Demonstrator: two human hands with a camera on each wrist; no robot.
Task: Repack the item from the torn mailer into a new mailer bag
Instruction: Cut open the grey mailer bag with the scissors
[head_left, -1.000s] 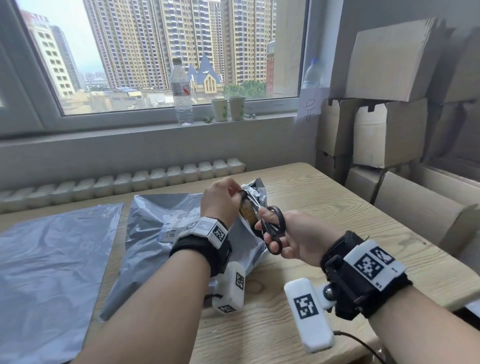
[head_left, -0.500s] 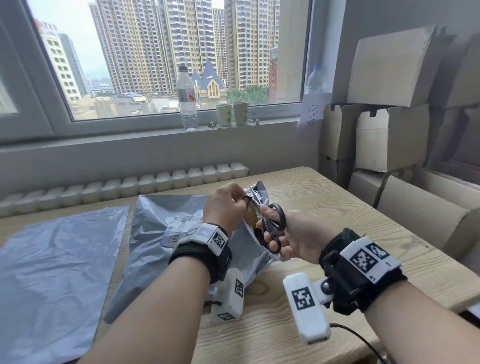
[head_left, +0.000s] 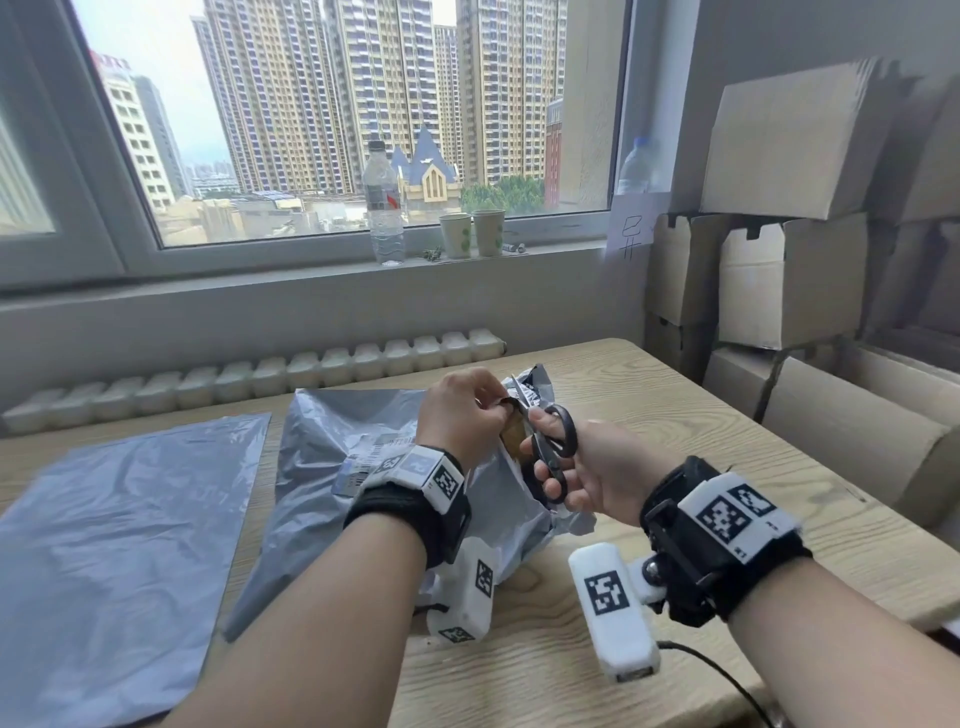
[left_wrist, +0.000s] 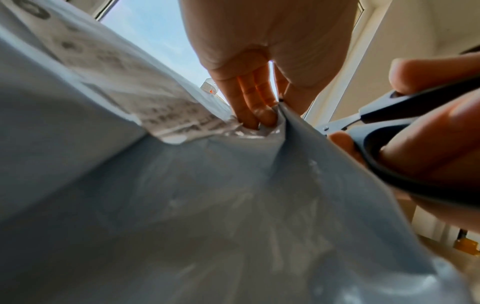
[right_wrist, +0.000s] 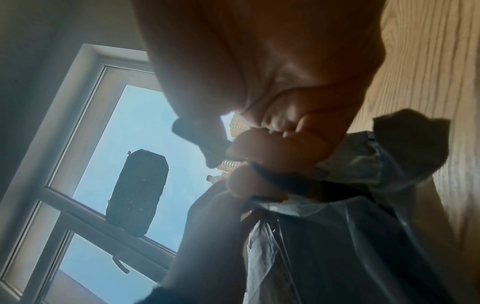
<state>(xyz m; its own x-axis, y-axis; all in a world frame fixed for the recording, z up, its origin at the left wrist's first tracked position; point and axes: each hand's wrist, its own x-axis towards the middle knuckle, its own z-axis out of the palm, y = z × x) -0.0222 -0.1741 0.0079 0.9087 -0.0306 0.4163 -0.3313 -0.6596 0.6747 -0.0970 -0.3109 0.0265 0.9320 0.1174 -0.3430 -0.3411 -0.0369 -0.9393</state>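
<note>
The torn grey mailer (head_left: 353, 457) with a white shipping label (head_left: 363, 457) lies mid-table, its right end lifted. My left hand (head_left: 462, 410) pinches that raised edge (left_wrist: 270, 123) between fingers and thumb. My right hand (head_left: 582, 473) grips black-handled scissors (head_left: 556, 452) with fingers through the loops, the blades (head_left: 519, 392) pointing up into the mailer's cut edge. Something brown (head_left: 514, 434) shows inside the opening. A flat new grey mailer (head_left: 114, 530) lies on the table to the left.
The wooden table (head_left: 675, 415) runs to an edge at right, beyond which cardboard boxes (head_left: 789, 280) are stacked. On the windowsill stand a water bottle (head_left: 384, 208) and two paper cups (head_left: 470, 234). A radiator (head_left: 260, 374) lines the wall behind.
The view has tilted up slightly. Both hands stay at the mailer's raised edge, and the scissors have worked a little further along it.
</note>
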